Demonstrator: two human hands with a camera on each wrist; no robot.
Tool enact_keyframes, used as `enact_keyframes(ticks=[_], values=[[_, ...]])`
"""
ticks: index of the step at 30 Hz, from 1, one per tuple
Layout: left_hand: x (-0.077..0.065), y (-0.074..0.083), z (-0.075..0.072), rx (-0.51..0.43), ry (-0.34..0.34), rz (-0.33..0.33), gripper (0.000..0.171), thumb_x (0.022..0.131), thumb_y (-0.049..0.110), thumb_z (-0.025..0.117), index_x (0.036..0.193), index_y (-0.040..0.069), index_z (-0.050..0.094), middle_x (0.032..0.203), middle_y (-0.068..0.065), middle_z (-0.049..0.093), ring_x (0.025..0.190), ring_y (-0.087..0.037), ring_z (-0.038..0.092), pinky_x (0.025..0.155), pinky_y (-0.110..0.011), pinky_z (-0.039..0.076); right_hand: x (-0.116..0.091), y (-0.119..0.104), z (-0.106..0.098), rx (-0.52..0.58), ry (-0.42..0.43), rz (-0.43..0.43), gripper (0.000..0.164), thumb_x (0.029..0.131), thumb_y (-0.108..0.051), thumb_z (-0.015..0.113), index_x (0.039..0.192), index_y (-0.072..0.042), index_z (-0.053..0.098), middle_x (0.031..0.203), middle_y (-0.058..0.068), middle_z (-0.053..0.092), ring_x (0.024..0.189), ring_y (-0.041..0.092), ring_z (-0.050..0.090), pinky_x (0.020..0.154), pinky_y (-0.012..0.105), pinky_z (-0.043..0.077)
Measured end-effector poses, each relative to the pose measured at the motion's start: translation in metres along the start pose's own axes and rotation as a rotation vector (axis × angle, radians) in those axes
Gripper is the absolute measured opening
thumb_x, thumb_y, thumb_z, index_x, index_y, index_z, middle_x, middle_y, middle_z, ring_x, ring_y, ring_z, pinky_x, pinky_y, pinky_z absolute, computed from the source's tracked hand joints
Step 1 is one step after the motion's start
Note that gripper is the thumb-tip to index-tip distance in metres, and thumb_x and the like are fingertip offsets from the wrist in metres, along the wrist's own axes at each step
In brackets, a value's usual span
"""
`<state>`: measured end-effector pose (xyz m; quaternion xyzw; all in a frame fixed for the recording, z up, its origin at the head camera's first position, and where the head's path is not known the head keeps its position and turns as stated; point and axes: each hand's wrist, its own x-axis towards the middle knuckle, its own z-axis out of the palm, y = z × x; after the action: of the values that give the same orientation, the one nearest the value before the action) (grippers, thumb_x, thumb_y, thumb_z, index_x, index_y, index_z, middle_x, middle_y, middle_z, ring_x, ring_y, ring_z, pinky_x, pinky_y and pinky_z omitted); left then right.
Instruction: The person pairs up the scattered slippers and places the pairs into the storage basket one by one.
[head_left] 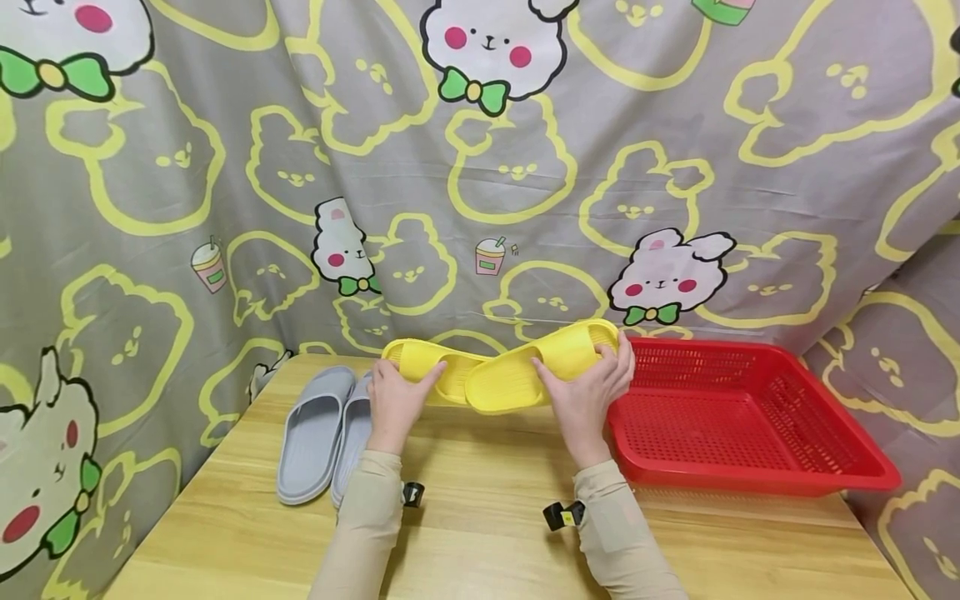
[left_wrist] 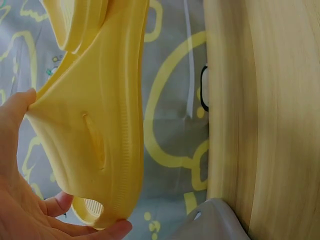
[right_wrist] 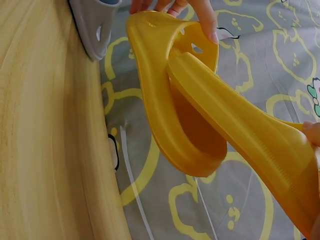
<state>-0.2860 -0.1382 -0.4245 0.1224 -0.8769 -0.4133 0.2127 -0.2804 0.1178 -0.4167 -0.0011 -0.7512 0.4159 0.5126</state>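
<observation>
Hands raise two yellow slippers above the tabletop (head_left: 480, 533), left hand (head_left: 393, 404) curled around one (head_left: 427, 362), right hand (head_left: 588, 400) around the other (head_left: 525, 375); likely light, bendy foam, best gripped at the strap.

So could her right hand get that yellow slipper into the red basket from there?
Probably yes: the right hand grips its yellow slipper right beside the red basket, with nothing between them.

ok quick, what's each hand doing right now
left hand: grips one yellow slipper.
right hand: grips the other yellow slipper, beside the red basket.
</observation>
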Motion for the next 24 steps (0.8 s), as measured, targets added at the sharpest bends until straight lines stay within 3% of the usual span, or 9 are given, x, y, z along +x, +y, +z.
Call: enact_keyframes(ticks=[6, 12, 24], values=[[-0.002, 0.0018, -0.0008, -0.015, -0.01, -0.01, 0.1, 0.065, 0.082, 0.065, 0.125, 0.006, 0.04, 0.125, -0.021, 0.045, 0.114, -0.046, 0.045, 0.098, -0.056, 0.039, -0.0018, -0.0044, -0.0007, 0.001, 0.013, 0.002, 0.082, 0.067, -0.048, 0.086, 0.115, -0.001, 0.039, 0.155, 0.015, 0.024, 0.145, 0.031, 0.015, 0.114, 0.055, 0.011], [-0.0039, 0.0025, 0.0014, -0.01, -0.044, -0.011, 0.117, 0.064, 0.082, 0.066, 0.148, 0.01, 0.029, 0.142, -0.032, 0.036, 0.127, -0.053, 0.038, 0.106, -0.061, 0.035, -0.0043, -0.0051, 0.0006, 0.01, 0.045, -0.025, 0.083, 0.066, -0.049, 0.087, 0.114, -0.001, 0.038, 0.152, 0.02, 0.026, 0.144, 0.032, 0.016, 0.114, 0.055, 0.012], [-0.0079, 0.0034, 0.0084, 0.044, -0.107, -0.04, 0.125, 0.064, 0.088, 0.059, 0.157, 0.018, 0.013, 0.147, -0.037, 0.026, 0.132, -0.055, 0.029, 0.109, -0.062, 0.032, -0.0068, -0.0083, 0.001, 0.015, 0.097, -0.096, 0.081, 0.065, -0.047, 0.088, 0.111, -0.004, 0.038, 0.152, 0.015, 0.028, 0.142, 0.032, 0.018, 0.114, 0.054, 0.011]])
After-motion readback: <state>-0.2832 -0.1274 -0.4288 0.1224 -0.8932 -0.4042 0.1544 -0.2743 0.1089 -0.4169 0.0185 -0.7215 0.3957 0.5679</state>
